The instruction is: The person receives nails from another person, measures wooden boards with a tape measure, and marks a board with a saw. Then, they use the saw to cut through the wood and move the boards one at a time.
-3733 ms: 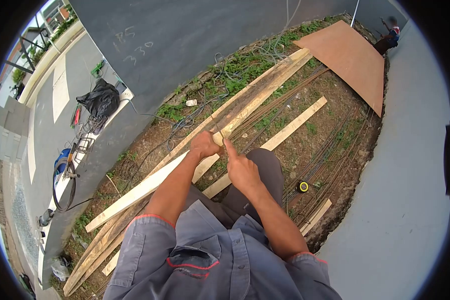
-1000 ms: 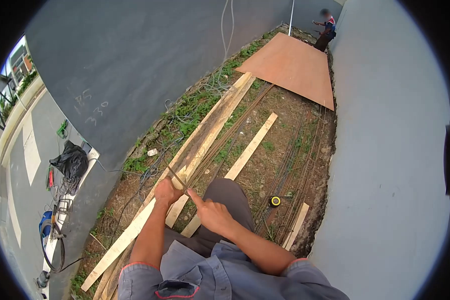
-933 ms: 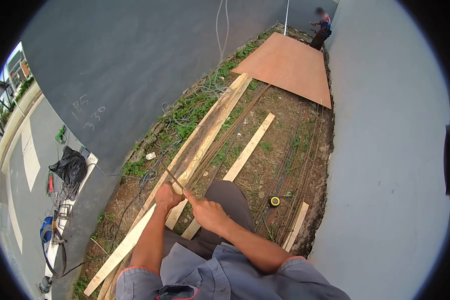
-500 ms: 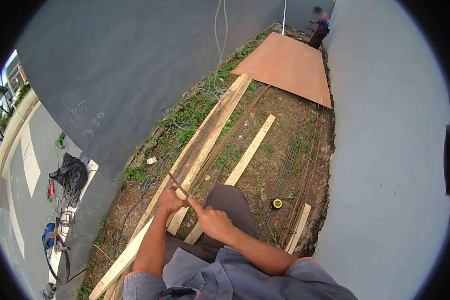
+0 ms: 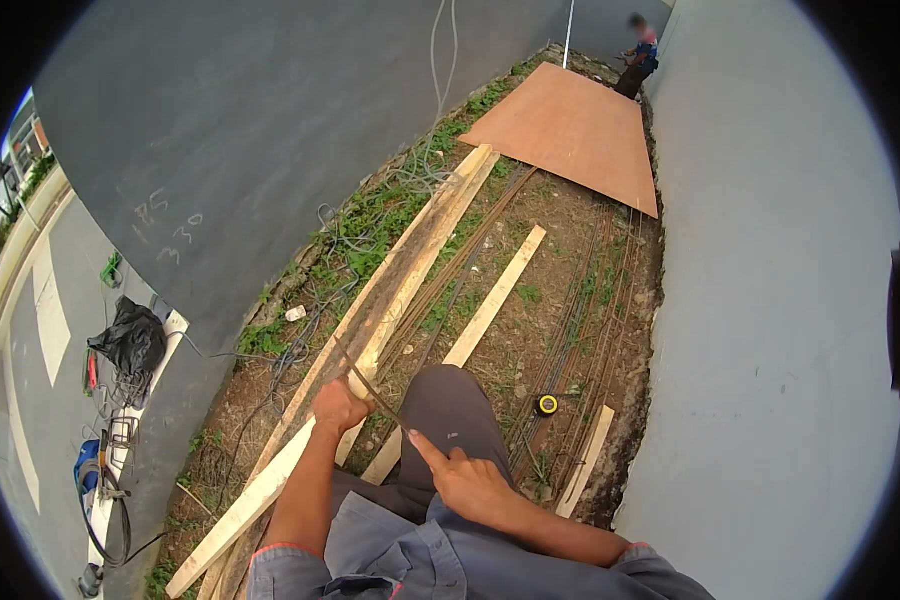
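Note:
My left hand (image 5: 340, 404) is closed on the edge of a long pale wooden plank (image 5: 245, 500), beside a thin dark blade. This blade, seen nearly edge-on, looks like a hand saw (image 5: 368, 384) and slants across the plank. My right hand (image 5: 467, 487) is at the blade's near end, its index finger stretched along it and the other fingers curled. The handle is hidden beneath that hand. My bent knee (image 5: 452, 405) is just right of the blade.
Another plank (image 5: 495, 300) and a short board (image 5: 587, 460) lie on the ground. A yellow-black tape measure (image 5: 546, 404) rests by long thin rods (image 5: 580, 350). Farther off are a plywood sheet (image 5: 575, 125) and another person (image 5: 638, 60). Grey walls (image 5: 760, 300) flank the strip.
My right hand has drawn back toward my body and the right, pulling the saw with it; more blade shows between my hands. My left hand has stayed on the plank.

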{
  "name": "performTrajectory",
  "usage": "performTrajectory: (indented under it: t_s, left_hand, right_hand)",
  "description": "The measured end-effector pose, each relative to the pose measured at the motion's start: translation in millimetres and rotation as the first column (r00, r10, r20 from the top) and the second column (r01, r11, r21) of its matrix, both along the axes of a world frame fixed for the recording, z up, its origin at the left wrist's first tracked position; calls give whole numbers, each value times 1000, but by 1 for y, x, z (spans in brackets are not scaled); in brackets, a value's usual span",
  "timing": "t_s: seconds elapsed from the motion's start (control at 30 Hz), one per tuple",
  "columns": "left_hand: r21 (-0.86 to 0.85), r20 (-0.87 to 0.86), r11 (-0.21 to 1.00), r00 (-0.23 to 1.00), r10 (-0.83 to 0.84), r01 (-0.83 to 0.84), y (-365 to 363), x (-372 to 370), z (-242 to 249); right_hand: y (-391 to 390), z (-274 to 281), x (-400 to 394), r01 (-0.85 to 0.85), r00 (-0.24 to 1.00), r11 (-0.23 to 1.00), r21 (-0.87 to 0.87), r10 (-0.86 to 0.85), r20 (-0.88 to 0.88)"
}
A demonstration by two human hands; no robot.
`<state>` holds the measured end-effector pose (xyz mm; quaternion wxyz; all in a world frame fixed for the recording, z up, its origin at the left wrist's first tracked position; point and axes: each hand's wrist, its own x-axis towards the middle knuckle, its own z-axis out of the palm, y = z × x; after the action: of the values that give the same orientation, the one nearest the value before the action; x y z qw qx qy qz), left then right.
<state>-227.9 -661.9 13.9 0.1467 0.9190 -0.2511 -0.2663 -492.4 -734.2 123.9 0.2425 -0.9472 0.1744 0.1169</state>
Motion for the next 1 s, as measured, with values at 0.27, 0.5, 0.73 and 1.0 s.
performTrajectory:
  t_s: [0.27,0.5,0.73,1.0]
  left_hand:
    - [-29,15,997,998,68,-68,1,-5,14]
    - [-16,61,1000,998,27,-26,1,16,-2]
    - [-10,23,999,998,-50,50,0,14,-2]
    - [-32,54,999,999,0,2,-2,11,34]
  right_hand:
    - [-2,-36,56,7,980,1000,10,-8,201]
    - [13,-4,22,31,997,999,26,-33,76]
    - [-5,-19,4,14,992,1000,25,-17,126]
    - [-4,-37,67,-17,963,996,-85,39,267]
